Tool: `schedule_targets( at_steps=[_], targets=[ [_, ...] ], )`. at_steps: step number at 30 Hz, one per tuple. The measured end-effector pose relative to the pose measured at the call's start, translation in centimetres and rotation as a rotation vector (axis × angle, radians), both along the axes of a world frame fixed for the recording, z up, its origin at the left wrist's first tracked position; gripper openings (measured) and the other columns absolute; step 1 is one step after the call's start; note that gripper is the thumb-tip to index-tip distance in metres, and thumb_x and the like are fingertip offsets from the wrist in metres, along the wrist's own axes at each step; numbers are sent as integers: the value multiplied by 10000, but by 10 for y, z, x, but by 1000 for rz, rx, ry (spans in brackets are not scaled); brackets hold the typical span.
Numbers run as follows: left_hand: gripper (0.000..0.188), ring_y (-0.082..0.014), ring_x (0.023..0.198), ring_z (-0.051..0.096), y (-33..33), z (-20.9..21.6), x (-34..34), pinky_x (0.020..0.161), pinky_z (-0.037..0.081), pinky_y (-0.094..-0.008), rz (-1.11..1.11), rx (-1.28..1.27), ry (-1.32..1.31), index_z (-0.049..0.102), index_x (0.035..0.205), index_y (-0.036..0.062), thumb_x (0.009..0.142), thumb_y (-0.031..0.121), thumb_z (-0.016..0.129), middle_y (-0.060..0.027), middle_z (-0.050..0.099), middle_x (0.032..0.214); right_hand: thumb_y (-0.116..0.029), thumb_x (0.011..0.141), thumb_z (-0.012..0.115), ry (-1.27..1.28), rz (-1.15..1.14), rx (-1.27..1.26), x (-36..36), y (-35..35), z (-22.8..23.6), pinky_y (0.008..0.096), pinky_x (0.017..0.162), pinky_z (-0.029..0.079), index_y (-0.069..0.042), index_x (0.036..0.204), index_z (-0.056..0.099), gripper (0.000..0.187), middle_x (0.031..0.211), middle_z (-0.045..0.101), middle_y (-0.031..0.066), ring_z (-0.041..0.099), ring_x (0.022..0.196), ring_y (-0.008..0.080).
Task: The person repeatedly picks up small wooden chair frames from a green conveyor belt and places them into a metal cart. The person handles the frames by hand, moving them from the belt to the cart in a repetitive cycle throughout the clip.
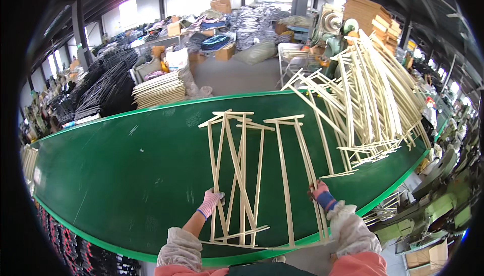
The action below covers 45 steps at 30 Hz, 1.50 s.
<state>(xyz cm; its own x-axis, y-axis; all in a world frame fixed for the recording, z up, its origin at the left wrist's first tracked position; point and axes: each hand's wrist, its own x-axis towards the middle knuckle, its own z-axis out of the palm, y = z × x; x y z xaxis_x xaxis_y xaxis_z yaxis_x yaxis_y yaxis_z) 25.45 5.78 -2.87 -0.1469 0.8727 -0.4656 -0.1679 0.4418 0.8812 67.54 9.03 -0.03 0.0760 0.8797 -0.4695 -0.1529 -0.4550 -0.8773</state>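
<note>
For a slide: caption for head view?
Gloved left hand and right hand hold pale frames over a green table, larger pile to the right.

Frames (pixel 285 185) look smooth matt wd, table (pixel 151 175) slightly glossy plast.

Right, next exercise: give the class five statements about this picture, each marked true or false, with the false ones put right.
1. The left hand wears a pink glove. True.
2. The table has a bright red top. False: its top is green.
3. A large pile of pale frames stands at the right of the picture. True.
4. The right hand rests on a cardboard box. False: its fingers are around pale bars.
5. Black bundles lie beyond the table, toward the left. True.
</note>
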Motion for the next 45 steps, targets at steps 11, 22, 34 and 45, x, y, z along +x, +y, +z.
schedule_targets(
  at_steps=[11,22,34,45],
  targets=[
    [582,-245,923,557,32,3,-7,814,445,-314,-133,215,284,417,1166,-40,729,261,657,-154,569,1019,118,608,464,-331,184,296,-180,-25,9,250,598,502,-112,1148,496,588,869,536,33,576,713,143],
    [1167,-323,1153,397,93,21,-37,906,392,-386,-74,-35,-191,-34,1370,17,610,387,771,-222,303,1314,-412,598,741,-638,297,113,-242,26,-14,383,957,350,-70,1327,299,918,1258,419,206,400,1185,325],
    [944,-227,883,546,65,29,-3,749,488,-296,20,251,-135,169,1308,-66,570,34,749,-175,494,1080,-21,731,608,396,232,151,-226,0,-19,237,605,513,21,1142,413,457,877,612,123,620,732,182],
    [1095,-328,1169,381,31,4,18,964,333,-409,-228,21,485,149,1358,-3,563,402,784,-212,406,1237,-339,869,496,-201,212,729,-200,-54,-46,356,926,362,-73,981,567,298,817,613,2,554,844,131]
  ],
)
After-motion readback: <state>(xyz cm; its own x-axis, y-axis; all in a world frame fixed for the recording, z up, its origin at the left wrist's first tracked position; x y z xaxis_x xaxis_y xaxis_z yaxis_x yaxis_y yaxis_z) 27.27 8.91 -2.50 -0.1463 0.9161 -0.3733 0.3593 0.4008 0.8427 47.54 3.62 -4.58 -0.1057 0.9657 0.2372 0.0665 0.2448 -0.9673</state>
